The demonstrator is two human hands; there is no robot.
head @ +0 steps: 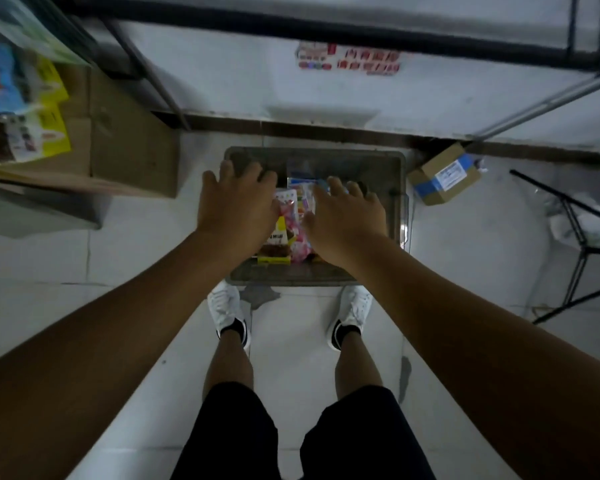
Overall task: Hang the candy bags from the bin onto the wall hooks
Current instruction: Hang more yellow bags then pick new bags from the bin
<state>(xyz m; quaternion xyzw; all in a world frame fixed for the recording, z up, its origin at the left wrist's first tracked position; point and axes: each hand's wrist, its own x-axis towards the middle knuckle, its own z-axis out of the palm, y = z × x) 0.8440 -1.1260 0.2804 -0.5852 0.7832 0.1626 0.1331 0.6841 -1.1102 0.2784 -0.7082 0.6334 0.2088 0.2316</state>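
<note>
I see one bin [385, 168] at 12 o'clock. Left hand [236, 199] and right hand [347, 216] are both spread above it, gripping nothing. Candy bags [293, 216] lie between them, count unclear.

The white tiled floor [49, 258] is carrying a grey bin [293, 279] by the wall [257, 88], with a large cardboard box [132, 147] sitting to its left and a small blue-taped box [444, 176] lying just beside its far right corner. Two white shoes [224, 304] are standing at its near rim.

A shop or stockroom: candy bags [21, 109] hang at left beside cardboard cartons [132, 147] and metal racking [568, 46].
</note>
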